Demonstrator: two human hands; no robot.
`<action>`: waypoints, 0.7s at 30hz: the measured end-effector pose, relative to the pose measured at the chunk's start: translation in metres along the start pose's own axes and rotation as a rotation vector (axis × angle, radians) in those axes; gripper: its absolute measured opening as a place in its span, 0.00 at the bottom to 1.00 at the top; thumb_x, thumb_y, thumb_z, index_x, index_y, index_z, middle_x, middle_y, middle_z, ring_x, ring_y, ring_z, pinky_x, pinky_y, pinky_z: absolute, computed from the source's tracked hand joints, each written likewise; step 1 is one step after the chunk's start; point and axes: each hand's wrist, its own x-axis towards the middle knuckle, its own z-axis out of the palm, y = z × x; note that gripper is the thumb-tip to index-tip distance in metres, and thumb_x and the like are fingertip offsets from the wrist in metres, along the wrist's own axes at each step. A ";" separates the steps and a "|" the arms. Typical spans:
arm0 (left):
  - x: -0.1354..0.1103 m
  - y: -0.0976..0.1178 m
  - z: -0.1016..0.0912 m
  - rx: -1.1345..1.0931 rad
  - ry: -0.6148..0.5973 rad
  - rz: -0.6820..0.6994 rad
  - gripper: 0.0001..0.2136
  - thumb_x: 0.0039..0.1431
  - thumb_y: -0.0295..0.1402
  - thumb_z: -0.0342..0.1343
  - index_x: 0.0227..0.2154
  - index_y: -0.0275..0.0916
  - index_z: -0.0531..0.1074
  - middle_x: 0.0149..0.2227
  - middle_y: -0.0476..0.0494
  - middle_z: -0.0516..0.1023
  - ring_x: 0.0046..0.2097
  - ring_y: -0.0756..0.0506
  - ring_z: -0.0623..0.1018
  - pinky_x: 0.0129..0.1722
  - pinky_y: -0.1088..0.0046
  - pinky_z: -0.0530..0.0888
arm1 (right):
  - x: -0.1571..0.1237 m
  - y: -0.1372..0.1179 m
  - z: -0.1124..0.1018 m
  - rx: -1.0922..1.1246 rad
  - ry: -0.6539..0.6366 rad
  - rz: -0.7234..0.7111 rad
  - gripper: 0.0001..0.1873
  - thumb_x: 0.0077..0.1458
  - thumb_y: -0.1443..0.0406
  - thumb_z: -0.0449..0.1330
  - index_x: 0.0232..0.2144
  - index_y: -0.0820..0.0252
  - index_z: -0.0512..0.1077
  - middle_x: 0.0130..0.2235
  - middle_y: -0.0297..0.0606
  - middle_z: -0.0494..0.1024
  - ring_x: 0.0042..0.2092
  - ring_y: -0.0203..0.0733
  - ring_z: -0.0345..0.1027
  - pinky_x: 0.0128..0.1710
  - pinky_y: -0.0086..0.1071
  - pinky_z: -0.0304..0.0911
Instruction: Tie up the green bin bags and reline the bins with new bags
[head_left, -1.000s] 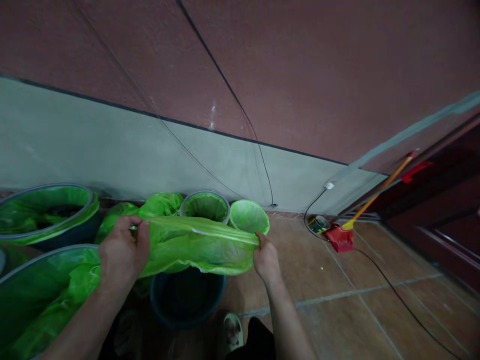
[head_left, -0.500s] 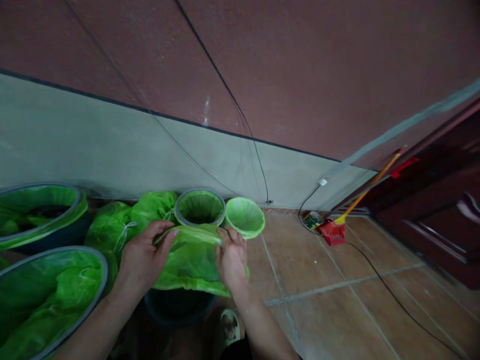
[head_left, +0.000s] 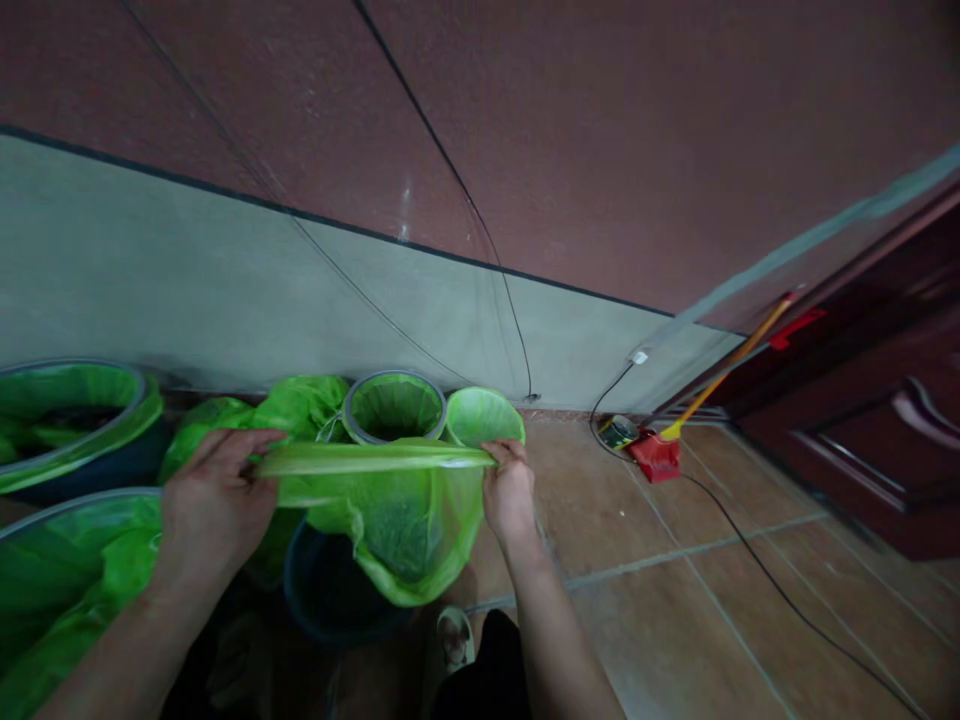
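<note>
Green bag point(head_left: 412, 525) is hanging between left hand point(head_left: 221, 500) and right hand point(head_left: 510, 492), long axis running left to right, top edge being held taut; each hand is pinching one end, neither sitting nearer. Loose part is sagging, partly hiding dark tub point(head_left: 301, 592). Farther off, grey-rimmed bin point(head_left: 394, 393) and pale green bin point(head_left: 484, 418) are standing by wall point(head_left: 225, 290).

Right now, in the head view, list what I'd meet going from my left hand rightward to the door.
Left hand, green bag, right hand, can, red dustpan, dark red door.
</note>
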 end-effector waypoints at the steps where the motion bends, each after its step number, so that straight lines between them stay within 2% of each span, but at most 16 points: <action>1: 0.001 -0.001 -0.001 0.014 0.030 -0.020 0.16 0.51 0.32 0.49 0.39 0.38 0.78 0.34 0.44 0.78 0.32 0.44 0.76 0.37 0.67 0.75 | 0.001 0.000 -0.002 -0.006 0.001 0.010 0.24 0.47 0.79 0.49 0.40 0.68 0.82 0.44 0.49 0.78 0.44 0.44 0.75 0.51 0.33 0.67; 5: 0.006 -0.006 -0.008 0.034 0.090 -0.172 0.17 0.49 0.33 0.48 0.38 0.39 0.79 0.36 0.43 0.79 0.36 0.44 0.77 0.42 0.66 0.75 | 0.005 0.003 -0.014 -0.075 -0.031 0.087 0.26 0.44 0.79 0.50 0.42 0.68 0.81 0.46 0.49 0.78 0.44 0.44 0.75 0.50 0.32 0.67; 8: 0.010 -0.009 -0.017 0.050 0.060 -0.323 0.18 0.48 0.34 0.49 0.39 0.39 0.79 0.36 0.44 0.79 0.38 0.43 0.76 0.43 0.66 0.75 | 0.006 0.006 -0.026 -0.163 -0.045 0.175 0.29 0.44 0.79 0.50 0.45 0.66 0.80 0.51 0.49 0.78 0.44 0.44 0.76 0.50 0.33 0.67; 11: 0.013 -0.011 -0.029 0.070 0.040 -0.499 0.20 0.49 0.36 0.50 0.42 0.39 0.80 0.29 0.48 0.75 0.31 0.46 0.72 0.36 0.68 0.72 | 0.007 0.013 -0.035 -0.210 -0.049 0.253 0.29 0.46 0.78 0.50 0.47 0.64 0.79 0.54 0.48 0.77 0.46 0.47 0.76 0.50 0.35 0.67; 13: 0.014 -0.012 -0.037 0.084 0.065 -0.581 0.21 0.51 0.37 0.50 0.46 0.40 0.80 0.24 0.51 0.69 0.26 0.47 0.68 0.31 0.71 0.68 | 0.008 0.021 -0.038 -0.165 -0.047 0.296 0.27 0.46 0.75 0.52 0.46 0.64 0.79 0.52 0.49 0.78 0.48 0.48 0.76 0.50 0.35 0.67; 15: 0.014 -0.013 -0.043 0.088 0.065 -0.625 0.22 0.52 0.37 0.48 0.47 0.40 0.80 0.21 0.52 0.66 0.24 0.48 0.65 0.27 0.73 0.63 | 0.008 0.030 -0.035 -0.021 -0.063 0.370 0.25 0.44 0.72 0.53 0.45 0.65 0.80 0.46 0.49 0.81 0.45 0.49 0.77 0.45 0.35 0.70; 17: 0.014 -0.011 -0.044 0.054 0.024 -0.666 0.23 0.51 0.35 0.47 0.46 0.39 0.80 0.19 0.52 0.66 0.22 0.49 0.63 0.24 0.74 0.61 | 0.008 0.036 -0.027 0.227 -0.065 0.502 0.26 0.42 0.67 0.55 0.44 0.66 0.79 0.38 0.45 0.82 0.37 0.47 0.76 0.36 0.35 0.71; 19: 0.015 -0.008 -0.042 -0.061 -0.006 -0.717 0.23 0.48 0.33 0.48 0.46 0.39 0.80 0.19 0.53 0.66 0.20 0.50 0.61 0.21 0.75 0.58 | 0.009 0.038 -0.017 0.526 -0.014 0.631 0.25 0.40 0.63 0.57 0.42 0.66 0.78 0.32 0.41 0.80 0.31 0.44 0.74 0.29 0.33 0.69; 21: 0.016 -0.008 -0.038 -0.270 -0.013 -0.725 0.22 0.44 0.32 0.49 0.42 0.39 0.79 0.21 0.53 0.69 0.20 0.51 0.63 0.21 0.76 0.59 | 0.012 0.034 -0.009 0.762 0.089 0.688 0.23 0.37 0.60 0.59 0.38 0.64 0.77 0.30 0.39 0.79 0.29 0.41 0.72 0.28 0.33 0.68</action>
